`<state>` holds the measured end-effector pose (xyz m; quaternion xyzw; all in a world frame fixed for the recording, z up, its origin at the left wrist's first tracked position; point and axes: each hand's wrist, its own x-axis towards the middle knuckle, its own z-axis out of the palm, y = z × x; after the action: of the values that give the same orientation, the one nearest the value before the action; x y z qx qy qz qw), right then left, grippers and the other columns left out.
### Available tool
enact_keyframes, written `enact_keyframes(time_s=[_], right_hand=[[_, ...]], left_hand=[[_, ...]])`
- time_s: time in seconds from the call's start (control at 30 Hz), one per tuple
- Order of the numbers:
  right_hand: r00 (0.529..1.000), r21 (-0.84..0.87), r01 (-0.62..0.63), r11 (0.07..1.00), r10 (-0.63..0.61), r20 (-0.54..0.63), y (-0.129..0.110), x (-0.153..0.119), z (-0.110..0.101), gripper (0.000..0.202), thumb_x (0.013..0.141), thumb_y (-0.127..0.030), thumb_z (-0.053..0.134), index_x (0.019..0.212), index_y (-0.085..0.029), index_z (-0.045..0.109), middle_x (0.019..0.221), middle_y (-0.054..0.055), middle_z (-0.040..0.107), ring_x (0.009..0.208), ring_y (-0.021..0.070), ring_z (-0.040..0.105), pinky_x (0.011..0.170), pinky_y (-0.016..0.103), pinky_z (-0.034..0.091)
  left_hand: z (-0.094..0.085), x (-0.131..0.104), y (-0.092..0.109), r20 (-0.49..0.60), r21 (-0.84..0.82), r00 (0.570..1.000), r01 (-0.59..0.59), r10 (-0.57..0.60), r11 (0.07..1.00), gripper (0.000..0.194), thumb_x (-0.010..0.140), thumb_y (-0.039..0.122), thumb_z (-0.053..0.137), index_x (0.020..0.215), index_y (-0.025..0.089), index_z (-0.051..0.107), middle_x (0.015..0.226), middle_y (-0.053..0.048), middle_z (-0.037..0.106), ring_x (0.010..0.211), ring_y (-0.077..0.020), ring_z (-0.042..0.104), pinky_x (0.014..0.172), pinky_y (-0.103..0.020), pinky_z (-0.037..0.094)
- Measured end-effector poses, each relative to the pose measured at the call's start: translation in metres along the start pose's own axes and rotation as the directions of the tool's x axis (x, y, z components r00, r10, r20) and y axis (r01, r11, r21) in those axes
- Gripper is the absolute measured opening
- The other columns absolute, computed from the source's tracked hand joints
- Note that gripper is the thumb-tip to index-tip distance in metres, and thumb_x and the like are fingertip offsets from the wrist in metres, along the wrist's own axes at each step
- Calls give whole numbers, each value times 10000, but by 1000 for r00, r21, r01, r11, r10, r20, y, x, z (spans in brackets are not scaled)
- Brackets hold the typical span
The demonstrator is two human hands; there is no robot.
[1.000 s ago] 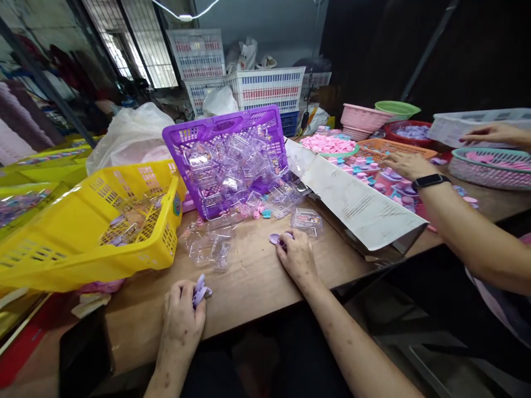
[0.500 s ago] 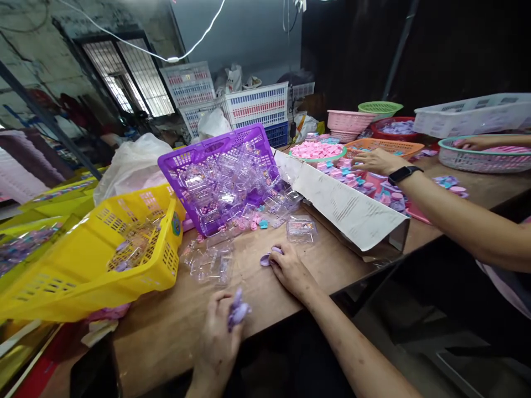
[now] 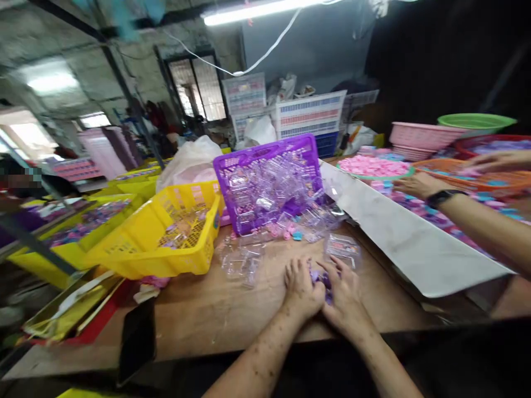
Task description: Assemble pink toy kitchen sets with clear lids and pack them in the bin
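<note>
My left hand point(image 3: 301, 288) and my right hand point(image 3: 343, 290) meet over the wooden tabletop point(image 3: 232, 309). Between them lie small light-purple plastic pieces point(image 3: 323, 281), with the fingers of both hands curled around them; their exact shape is partly hidden. Just beyond my right fingertips lies a clear plastic box point(image 3: 342, 249). More clear plastic cases point(image 3: 243, 262) lie flat to the left of my left hand. Farther back, a tilted purple basket point(image 3: 265, 148) is heaped with clear cases, and small pink and teal pieces point(image 3: 286, 231) are scattered at its foot.
To the left stands a yellow basket point(image 3: 141, 260) with a few cases inside. A black phone-like slab point(image 3: 136, 340) lies at the table's front edge. On the right, a long cardboard divider point(image 3: 398, 232) separates off colourful pieces, where another person's hands point(image 3: 418, 185) reach among baskets.
My left hand has moved forward and right, bringing its purple pieces against my right hand. The view has swung left. The co-worker's hands still work at the right.
</note>
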<state>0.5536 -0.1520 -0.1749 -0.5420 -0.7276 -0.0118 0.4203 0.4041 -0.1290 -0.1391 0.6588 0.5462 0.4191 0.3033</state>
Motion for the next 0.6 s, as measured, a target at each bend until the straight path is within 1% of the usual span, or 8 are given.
enact_keyframes(time_s=[0.07, 0.13, 0.17, 0.23, 0.3, 0.37, 0.47, 0.6], right_hand=[[998, 26, -38, 999, 37, 41, -8, 0, -2, 674, 931, -318, 674, 1587, -257, 527, 1647, 212, 457, 1511, 455, 478, 1241, 725, 452], [995, 33, -77, 996, 75, 63, -17, 3, -3, 712, 922, -334, 702, 1600, -228, 512, 1642, 215, 464, 1537, 435, 464, 1278, 693, 437], [994, 24, -87, 996, 85, 76, -21, 5, -4, 755, 898, -343, 739, 1608, -227, 510, 1648, 208, 466, 1547, 432, 458, 1289, 679, 434], [990, -4, -95, 995, 95, 102, -27, 9, -5, 855, 834, -350, 813, 1626, -243, 510, 1661, 187, 481, 1556, 433, 453, 1293, 663, 441], [987, -13, -94, 995, 95, 126, -30, 12, -9, 862, 810, -333, 844, 1615, -263, 543, 1639, 161, 534, 1530, 417, 484, 1284, 640, 461], [985, -13, -89, 996, 90, 144, -32, 13, -13, 761, 832, -307, 838, 1559, -283, 612, 1588, 134, 598, 1483, 388, 529, 1266, 608, 488], [984, -10, -87, 996, 88, 157, -33, 13, -17, 537, 870, -279, 827, 1397, -308, 726, 1526, 104, 647, 1430, 367, 559, 1233, 585, 518], [982, -5, -102, 995, 102, 158, -32, 12, -18, 294, 916, -262, 813, 1204, -284, 761, 1445, 102, 678, 1364, 354, 595, 1191, 570, 547]], left_hand=[[4, 4, -2, -3, -119, 1000, 17, -17, 993, 586, 907, 274, 699, 1474, 190, 579, 1561, -207, 609, 1537, -370, 513, 1375, -549, 321], [8, 13, -7, -5, -249, 998, 63, -66, 966, 505, 1063, 418, 548, 1504, 171, 541, 1600, -220, 582, 1575, -342, 507, 1383, -534, 324], [9, 17, -11, 3, -310, 996, 89, -93, 946, 495, 1107, 466, 469, 1498, 171, 539, 1598, -222, 588, 1575, -334, 523, 1378, -529, 344], [13, 24, -16, 41, -419, 990, 137, -132, 898, 491, 1139, 516, 370, 1449, 186, 560, 1532, -211, 648, 1513, -319, 612, 1333, -515, 429], [15, 27, -19, 84, -502, 985, 175, -153, 847, 492, 1139, 539, 326, 1389, 195, 576, 1429, -200, 713, 1397, -307, 714, 1253, -503, 529], [16, 28, -21, 112, -558, 980, 201, -166, 805, 495, 1126, 555, 327, 1342, 192, 585, 1386, -202, 734, 1328, -298, 758, 1200, -491, 578], [14, 30, -22, 134, -597, 976, 217, -170, 772, 459, 1088, 549, 400, 1278, 188, 610, 1393, -209, 732, 1349, -293, 746, 1199, -467, 581], [6, 34, -26, 159, -566, 976, 215, -150, 796, 331, 1002, 410, 509, 1218, 201, 649, 1298, -165, 762, 1311, -274, 748, 1166, -446, 597]])
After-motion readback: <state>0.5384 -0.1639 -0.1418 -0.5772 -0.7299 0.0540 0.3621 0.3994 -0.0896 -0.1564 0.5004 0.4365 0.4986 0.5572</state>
